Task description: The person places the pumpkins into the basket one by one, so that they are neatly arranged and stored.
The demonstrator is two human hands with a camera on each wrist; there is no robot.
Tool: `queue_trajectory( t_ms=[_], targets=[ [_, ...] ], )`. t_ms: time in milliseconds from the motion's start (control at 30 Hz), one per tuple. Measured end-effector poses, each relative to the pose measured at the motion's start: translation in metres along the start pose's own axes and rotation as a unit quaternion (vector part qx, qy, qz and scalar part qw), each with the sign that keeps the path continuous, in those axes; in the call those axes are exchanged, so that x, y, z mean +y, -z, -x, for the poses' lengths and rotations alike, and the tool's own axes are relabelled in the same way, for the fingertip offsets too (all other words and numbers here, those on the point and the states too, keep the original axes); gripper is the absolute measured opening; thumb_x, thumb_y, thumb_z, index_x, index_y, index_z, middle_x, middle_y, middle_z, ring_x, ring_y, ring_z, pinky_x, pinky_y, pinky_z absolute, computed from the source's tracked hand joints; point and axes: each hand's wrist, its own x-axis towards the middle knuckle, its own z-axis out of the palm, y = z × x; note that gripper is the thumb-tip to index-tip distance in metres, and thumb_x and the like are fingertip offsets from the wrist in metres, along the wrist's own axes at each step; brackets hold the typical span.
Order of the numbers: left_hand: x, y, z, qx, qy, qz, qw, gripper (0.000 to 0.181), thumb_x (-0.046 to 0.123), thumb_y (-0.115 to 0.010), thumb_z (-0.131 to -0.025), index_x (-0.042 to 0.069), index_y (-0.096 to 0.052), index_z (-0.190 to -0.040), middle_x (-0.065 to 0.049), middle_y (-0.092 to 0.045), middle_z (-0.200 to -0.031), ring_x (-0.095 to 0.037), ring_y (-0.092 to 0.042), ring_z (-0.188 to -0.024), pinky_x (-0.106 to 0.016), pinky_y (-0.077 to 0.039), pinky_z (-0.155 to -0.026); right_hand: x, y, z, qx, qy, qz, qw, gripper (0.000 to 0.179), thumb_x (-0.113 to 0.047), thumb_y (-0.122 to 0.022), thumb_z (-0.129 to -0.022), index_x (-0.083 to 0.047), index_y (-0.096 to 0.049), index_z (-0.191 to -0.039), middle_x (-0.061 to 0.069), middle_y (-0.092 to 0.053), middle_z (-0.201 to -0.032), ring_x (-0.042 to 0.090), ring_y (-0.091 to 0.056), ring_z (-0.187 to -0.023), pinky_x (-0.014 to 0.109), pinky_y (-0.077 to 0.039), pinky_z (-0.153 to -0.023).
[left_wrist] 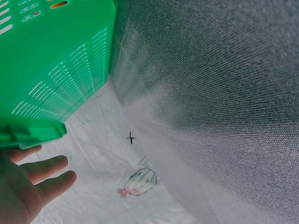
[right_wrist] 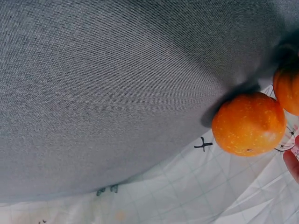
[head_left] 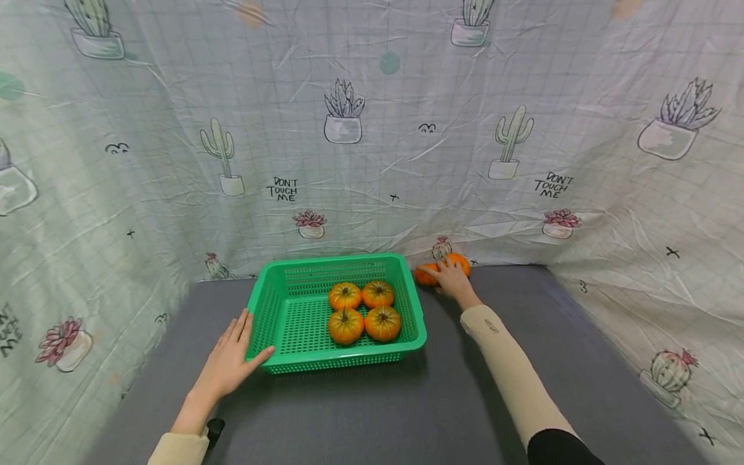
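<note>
Several small orange pumpkins (head_left: 345,326) sit grouped in the right half of a green plastic basket (head_left: 339,354). At the basket's left side my left hand (head_left: 231,361) rests against the rim with its fingers straight and thumb spread. The left wrist view shows those fingers (left_wrist: 49,168) beside the basket's rim (left_wrist: 32,135). Behind the basket's right corner lie two more pumpkins, a left one (head_left: 426,276) and a right one (head_left: 461,262). My right hand (head_left: 455,283) reaches over them, fingers spread. In the right wrist view a fingertip (right_wrist: 292,164) shows apart from the nearer pumpkin (right_wrist: 249,124).
A dark grey cloth covers the table (head_left: 360,413). A pale curtain (head_left: 383,161) printed with potted cacti hangs right behind the basket and along both sides. The two loose pumpkins lie close to the table's back edge.
</note>
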Motion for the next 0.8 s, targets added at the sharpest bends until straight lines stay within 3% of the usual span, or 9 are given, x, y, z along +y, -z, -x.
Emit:
queue_trajectory(
  t_ms=[233, 467, 800],
  targets=[
    [-0.001, 0.001, 0.001, -0.003, 0.001, 0.000, 1.0000, 0.090, 0.056, -0.046, -0.085, -0.001, -0.006, -0.143, -0.021, -0.005, -0.149, -0.047, -0.013, -0.132, -0.061, -0.017, -0.103, -0.005, 0.002, -0.001, -0.017, 0.010, 0.017, 0.9997, 0.069, -0.020, -0.071, -0.075, -0.029, -0.037, -0.134, 0.021, -0.049, -0.114, 0.044, -0.038, -0.114, 0.054, -0.039, -0.088],
    [-0.001, 0.001, 0.001, 0.004, -0.003, 0.006, 1.0000, 0.089, 0.054, -0.046, -0.086, -0.002, -0.007, -0.143, -0.022, -0.006, -0.149, -0.047, -0.013, -0.132, -0.060, -0.017, -0.103, -0.008, 0.000, 0.004, -0.002, 0.001, 0.024, 0.9997, 0.070, -0.009, -0.070, -0.075, -0.024, -0.036, -0.134, 0.021, -0.052, -0.107, 0.042, -0.044, -0.103, 0.050, -0.041, -0.083],
    [-0.001, 0.000, 0.000, 0.003, -0.004, 0.012, 0.9999, 0.090, 0.054, -0.046, -0.085, -0.001, -0.007, -0.143, -0.021, -0.005, -0.149, -0.046, -0.013, -0.133, -0.060, -0.017, -0.103, -0.003, -0.004, 0.013, 0.018, -0.025, -0.054, 0.9981, 0.078, -0.033, -0.074, -0.071, -0.013, -0.033, -0.134, 0.020, -0.055, -0.109, 0.041, -0.047, -0.098, 0.050, -0.043, -0.081]
  ],
)
